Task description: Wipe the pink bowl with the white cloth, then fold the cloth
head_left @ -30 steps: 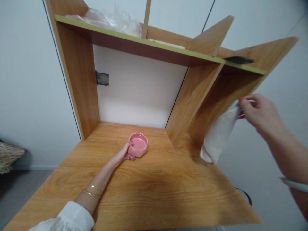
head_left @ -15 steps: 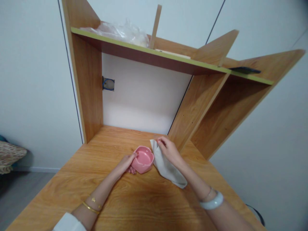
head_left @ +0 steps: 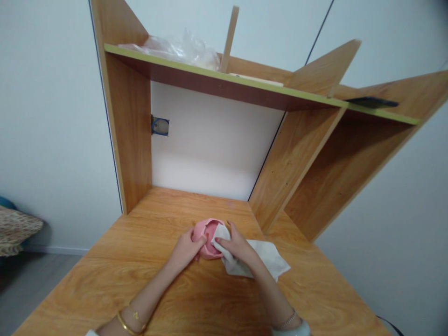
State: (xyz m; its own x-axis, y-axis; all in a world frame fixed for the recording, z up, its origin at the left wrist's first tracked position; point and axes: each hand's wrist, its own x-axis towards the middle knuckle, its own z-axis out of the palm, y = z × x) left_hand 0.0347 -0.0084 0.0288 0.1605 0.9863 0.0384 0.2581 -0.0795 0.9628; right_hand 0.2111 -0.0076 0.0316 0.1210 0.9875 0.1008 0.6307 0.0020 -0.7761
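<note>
A small pink dish point(head_left: 207, 232) sits tilted on the wooden desk point(head_left: 168, 298), held at its left rim by my left hand point(head_left: 187, 247). My right hand point(head_left: 235, 242) grips a white cloth point(head_left: 268, 259) and presses a bunched corner of it into the dish's hollow. The remainder of the cloth trails flat on the desk to the right of my hand. Both hands have their fingers curled. The right half of the dish is hidden by the cloth and my fingers.
A wooden hutch rises behind the desk, with a side panel point(head_left: 128, 140) at the left and a slanted divider point(head_left: 294, 158) at the right. On its shelf point(head_left: 224, 77) lie a clear plastic bag point(head_left: 178, 46) and a dark flat object point(head_left: 373, 102). A wall socket point(head_left: 160, 126) shows at the back.
My right hand brought the cloth from beside the right divider down to the dish, and now pushes it inside. My left hand kept hold of the dish and tipped it.
</note>
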